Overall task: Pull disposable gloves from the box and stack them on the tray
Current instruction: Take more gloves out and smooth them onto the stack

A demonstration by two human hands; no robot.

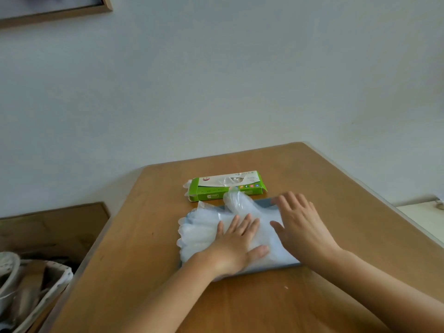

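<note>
A green and white glove box lies on the wooden table behind a dark grey tray. A pile of clear plastic gloves covers most of the tray and hangs over its left edge. One glove's thumb bulges up at the pile's far side, in front of the box. My left hand lies flat on the pile with straight fingers. To its right, my right hand rests open on the gloves over the tray's right part. More clear plastic sticks out of the box's left end.
The wooden table ends at a pale wall behind the box. To the left, lower down, a fabric-lined basket holds clutter. A white surface shows at the far right. A framed picture hangs at the top left.
</note>
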